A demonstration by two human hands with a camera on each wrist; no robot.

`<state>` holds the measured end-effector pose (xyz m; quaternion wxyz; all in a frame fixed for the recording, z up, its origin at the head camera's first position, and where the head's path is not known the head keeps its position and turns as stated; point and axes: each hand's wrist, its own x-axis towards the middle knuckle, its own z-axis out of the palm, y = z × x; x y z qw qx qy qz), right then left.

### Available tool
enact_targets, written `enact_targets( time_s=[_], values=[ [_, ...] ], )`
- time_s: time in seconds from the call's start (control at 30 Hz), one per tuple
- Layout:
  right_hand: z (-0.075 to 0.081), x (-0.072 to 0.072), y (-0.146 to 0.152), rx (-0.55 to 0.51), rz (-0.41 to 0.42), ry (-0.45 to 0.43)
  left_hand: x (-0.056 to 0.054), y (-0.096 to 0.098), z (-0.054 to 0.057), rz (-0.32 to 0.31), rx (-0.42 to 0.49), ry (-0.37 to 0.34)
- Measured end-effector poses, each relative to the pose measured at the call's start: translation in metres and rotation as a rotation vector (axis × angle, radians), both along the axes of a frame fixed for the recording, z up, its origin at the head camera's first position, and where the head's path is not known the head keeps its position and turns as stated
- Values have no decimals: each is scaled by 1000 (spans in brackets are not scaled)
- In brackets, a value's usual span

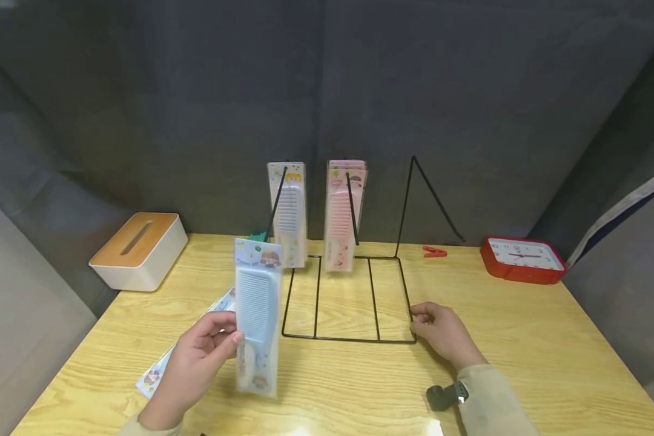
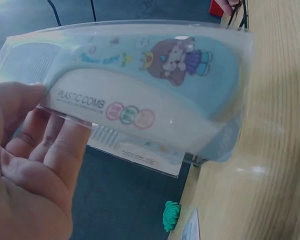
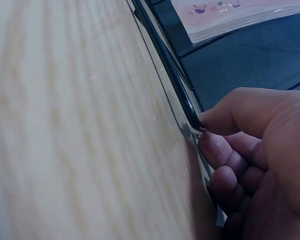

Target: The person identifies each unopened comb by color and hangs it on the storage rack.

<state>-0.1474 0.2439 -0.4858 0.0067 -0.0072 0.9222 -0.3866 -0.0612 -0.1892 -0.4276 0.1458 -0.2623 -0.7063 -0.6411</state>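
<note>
A light-blue comb in a clear plastic packet (image 1: 257,315) stands upright in front of the rack, its edge pinched between the thumb and fingers of my left hand (image 1: 198,357). In the left wrist view the packet (image 2: 155,95) shows printed lettering and a cartoon figure. My right hand (image 1: 447,333) pinches the front right corner of a black wire display rack (image 1: 349,340); the right wrist view shows thumb and forefinger at the bent wire (image 3: 167,60). On the rack's left hook hangs a blue packaged comb (image 1: 289,212). Several pink packaged combs (image 1: 340,218) hang from the middle hook.
Another blue packet (image 1: 155,372) lies on the table, partly behind my left hand. A tissue box (image 1: 136,257) stands at the back left, a green object (image 1: 258,237) behind the rack. Right of the rack lie a red clip (image 1: 434,252) and a red clock (image 1: 523,257).
</note>
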Motion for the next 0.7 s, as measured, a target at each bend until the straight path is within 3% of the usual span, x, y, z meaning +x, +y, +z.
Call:
enact_targets(
  time_s=[0.2,0.7],
  values=[
    [-2,1,0,0,-1,5,0,4,-1,36,-49,-68],
    [2,3,-2,-23,-7,7,-1,9,3,60,-55,-99]
  ],
)
